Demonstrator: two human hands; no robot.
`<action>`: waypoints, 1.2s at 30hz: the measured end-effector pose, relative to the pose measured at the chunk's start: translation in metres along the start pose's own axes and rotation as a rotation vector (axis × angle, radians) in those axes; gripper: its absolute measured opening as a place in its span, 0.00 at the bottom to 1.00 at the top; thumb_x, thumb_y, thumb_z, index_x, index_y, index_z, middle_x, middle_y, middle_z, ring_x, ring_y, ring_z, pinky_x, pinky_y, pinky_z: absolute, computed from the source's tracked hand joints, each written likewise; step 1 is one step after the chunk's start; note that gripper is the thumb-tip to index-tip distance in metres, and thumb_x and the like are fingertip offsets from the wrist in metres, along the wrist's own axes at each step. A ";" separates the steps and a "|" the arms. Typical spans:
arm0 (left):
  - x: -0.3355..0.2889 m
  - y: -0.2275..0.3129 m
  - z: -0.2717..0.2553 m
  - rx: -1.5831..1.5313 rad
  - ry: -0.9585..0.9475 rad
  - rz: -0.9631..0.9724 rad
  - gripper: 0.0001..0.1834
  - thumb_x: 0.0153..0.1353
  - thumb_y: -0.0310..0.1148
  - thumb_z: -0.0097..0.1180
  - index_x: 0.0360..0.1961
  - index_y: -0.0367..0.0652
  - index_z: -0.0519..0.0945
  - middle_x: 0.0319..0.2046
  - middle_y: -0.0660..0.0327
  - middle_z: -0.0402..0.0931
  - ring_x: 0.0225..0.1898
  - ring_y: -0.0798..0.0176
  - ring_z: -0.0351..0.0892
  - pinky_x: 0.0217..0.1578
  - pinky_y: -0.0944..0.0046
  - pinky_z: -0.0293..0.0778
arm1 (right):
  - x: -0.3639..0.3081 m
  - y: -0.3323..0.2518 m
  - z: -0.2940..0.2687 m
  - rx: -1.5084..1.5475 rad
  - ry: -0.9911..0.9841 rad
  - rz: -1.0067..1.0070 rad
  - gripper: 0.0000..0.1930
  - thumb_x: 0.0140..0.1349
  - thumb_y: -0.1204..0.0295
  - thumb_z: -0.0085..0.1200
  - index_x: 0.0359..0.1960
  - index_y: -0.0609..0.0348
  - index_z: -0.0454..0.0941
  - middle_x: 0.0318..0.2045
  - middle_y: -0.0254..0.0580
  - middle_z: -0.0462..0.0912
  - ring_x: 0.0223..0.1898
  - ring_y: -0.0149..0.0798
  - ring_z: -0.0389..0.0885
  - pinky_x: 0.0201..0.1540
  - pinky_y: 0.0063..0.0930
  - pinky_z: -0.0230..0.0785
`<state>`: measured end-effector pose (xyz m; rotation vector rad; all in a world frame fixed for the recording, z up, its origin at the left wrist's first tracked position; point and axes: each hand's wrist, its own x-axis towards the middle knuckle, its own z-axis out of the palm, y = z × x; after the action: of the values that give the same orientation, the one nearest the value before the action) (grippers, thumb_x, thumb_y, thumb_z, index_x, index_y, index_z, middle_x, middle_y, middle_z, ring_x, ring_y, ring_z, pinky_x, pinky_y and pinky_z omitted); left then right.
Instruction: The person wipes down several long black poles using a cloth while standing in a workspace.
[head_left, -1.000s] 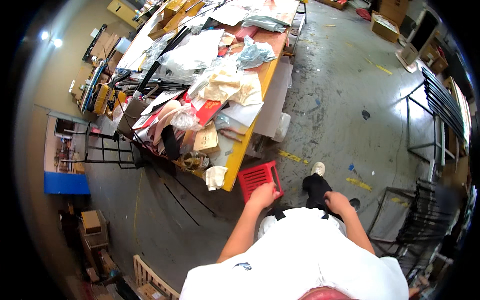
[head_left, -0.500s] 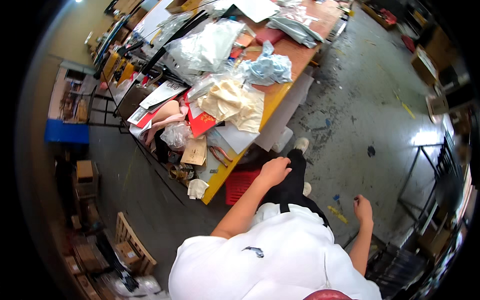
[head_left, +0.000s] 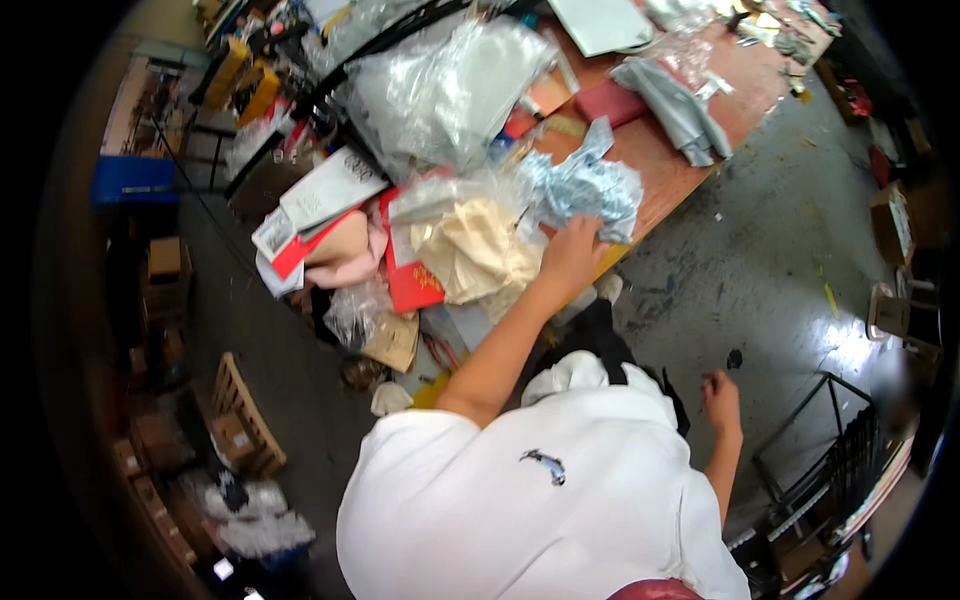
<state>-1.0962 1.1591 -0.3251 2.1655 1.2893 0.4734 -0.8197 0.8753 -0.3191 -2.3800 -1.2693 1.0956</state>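
Observation:
My left hand [head_left: 572, 252] reaches over the table's front edge. Its fingers stretch onto the near side of a crumpled light-blue cloth [head_left: 590, 185]; whether they press on it is hard to make out. Left of that hand lies a rumpled cream cloth [head_left: 470, 250], partly under clear plastic. My right hand [head_left: 720, 402] hangs at my right side over the floor, its fingers curled in, with nothing visible in them.
On the cluttered table [head_left: 665, 195] lie clear plastic bags [head_left: 440, 100], a dark red box [head_left: 610, 103], a grey folded cloth [head_left: 675, 110], a red envelope [head_left: 412, 287] and red-handled pliers [head_left: 438, 350]. Black metal frames [head_left: 840, 450] stand at right; a wooden pallet [head_left: 245, 415] at left.
My left hand has moved forward from beside the table's edge to the light-blue cloth. My body has come closer to the table. My right hand still hangs at my side.

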 end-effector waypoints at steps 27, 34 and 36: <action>0.019 -0.033 -0.002 0.069 0.548 -0.500 0.22 0.47 0.33 0.62 0.44 0.43 0.70 0.40 0.53 0.70 0.45 0.47 0.70 0.42 0.53 0.69 | 0.128 0.001 -0.089 -0.224 -0.162 -0.144 0.08 0.56 0.76 0.48 0.37 0.61 0.74 0.27 0.51 0.79 0.30 0.49 0.78 0.34 0.37 0.69; -0.062 -0.094 -0.035 0.481 0.474 -0.818 0.17 0.49 0.35 0.63 0.39 0.41 0.72 0.36 0.58 0.69 0.40 0.54 0.71 0.40 0.56 0.69 | 0.139 -0.002 -0.080 -0.347 -0.311 -0.169 0.07 0.56 0.78 0.48 0.36 0.62 0.74 0.28 0.53 0.79 0.30 0.49 0.78 0.32 0.38 0.69; -0.065 -0.101 -0.042 0.200 0.562 -0.785 0.13 0.52 0.33 0.60 0.36 0.40 0.73 0.35 0.58 0.71 0.39 0.57 0.72 0.39 0.57 0.70 | 0.141 -0.038 -0.078 -0.307 -0.339 -0.151 0.07 0.56 0.78 0.48 0.36 0.62 0.74 0.28 0.54 0.79 0.30 0.50 0.79 0.33 0.38 0.69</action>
<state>-1.2183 1.1518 -0.3571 1.5027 2.4205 0.6482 -0.7391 1.0198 -0.3169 -2.3178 -1.8178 1.3854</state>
